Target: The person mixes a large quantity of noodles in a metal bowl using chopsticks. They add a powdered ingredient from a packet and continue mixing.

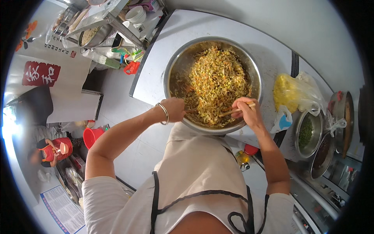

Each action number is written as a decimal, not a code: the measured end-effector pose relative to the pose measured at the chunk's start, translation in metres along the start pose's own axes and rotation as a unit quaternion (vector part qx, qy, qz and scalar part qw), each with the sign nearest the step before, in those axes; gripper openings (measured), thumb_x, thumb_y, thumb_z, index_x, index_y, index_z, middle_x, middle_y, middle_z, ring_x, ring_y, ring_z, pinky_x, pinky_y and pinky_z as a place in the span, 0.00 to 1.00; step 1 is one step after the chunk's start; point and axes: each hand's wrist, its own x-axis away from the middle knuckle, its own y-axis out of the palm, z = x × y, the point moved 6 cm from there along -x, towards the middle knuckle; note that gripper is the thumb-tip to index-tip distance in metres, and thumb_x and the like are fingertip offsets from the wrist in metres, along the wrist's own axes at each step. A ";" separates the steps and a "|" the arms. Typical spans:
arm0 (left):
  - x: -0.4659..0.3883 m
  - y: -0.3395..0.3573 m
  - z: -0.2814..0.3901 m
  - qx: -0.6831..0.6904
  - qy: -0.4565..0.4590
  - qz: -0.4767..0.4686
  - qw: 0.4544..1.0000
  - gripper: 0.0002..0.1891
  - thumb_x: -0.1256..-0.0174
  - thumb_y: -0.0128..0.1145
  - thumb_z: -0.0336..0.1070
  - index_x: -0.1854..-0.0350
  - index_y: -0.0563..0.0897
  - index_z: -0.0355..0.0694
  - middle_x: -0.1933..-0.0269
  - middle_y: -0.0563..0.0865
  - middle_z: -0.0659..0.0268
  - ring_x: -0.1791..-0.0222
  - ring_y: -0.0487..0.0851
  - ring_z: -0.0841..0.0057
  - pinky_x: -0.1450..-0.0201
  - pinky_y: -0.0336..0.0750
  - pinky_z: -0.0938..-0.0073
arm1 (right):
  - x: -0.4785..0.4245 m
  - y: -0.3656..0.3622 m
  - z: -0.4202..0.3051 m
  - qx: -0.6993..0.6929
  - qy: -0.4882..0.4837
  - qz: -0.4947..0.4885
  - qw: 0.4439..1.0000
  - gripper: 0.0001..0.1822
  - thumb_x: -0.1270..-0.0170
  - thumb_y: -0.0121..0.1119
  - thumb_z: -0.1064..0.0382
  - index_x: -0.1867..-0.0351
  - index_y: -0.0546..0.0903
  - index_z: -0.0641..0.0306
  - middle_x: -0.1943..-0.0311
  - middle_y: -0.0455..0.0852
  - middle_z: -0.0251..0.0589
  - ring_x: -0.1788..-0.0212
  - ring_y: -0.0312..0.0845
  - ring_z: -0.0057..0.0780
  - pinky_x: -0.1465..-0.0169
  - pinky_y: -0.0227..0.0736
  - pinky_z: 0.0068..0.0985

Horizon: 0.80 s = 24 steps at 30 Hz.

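A large stainless steel bowl (257, 68) stands on the white table in front of me, heaped with bean sprouts mixed with orange shreds (217, 79). My left hand (173, 109), with a metal bangle at the wrist, is closed at the bowl's near left rim around a utensil, whose dark end reaches into the mix; its kind is unclear. Over the near right rim, my right hand (247, 112) grips wooden chopsticks (233, 112), their tips in the sprouts.
Right of the bowl lie a plastic bag of yellow food (285, 92), a metal bowl of chopped greens (305, 133) and more pans. A metal shelf (112, 26) with bowls and tubs stands at upper left. A person in a red apron (62, 148) is at far left, near a red bucket (92, 137).
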 end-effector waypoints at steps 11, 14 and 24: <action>0.034 -0.091 0.000 -0.073 -0.035 0.114 0.990 0.14 0.37 0.53 0.40 0.70 0.88 0.38 0.74 0.86 0.55 0.71 0.85 0.57 0.63 0.79 0.57 | 0.020 0.011 -0.092 0.273 -0.225 -0.097 0.930 0.09 0.34 0.54 0.67 0.63 0.84 0.69 0.70 0.86 0.40 0.75 0.80 0.26 0.72 0.75 0.24; 0.033 -0.088 0.009 -0.029 -0.019 0.116 0.993 0.13 0.37 0.53 0.40 0.69 0.88 0.38 0.74 0.86 0.56 0.72 0.85 0.56 0.63 0.79 0.57 | 0.044 0.049 -0.073 0.254 -0.246 -0.128 0.927 0.08 0.35 0.55 0.69 0.62 0.84 0.69 0.70 0.85 0.43 0.72 0.81 0.29 0.67 0.75 0.25; 0.037 -0.088 0.009 -0.038 -0.008 0.124 0.991 0.12 0.37 0.54 0.38 0.66 0.88 0.40 0.73 0.86 0.56 0.71 0.85 0.58 0.64 0.78 0.59 | 0.037 -0.049 -0.093 0.316 -0.213 -0.114 0.917 0.06 0.35 0.54 0.70 0.65 0.83 0.67 0.71 0.82 0.44 0.69 0.80 0.33 0.63 0.74 0.27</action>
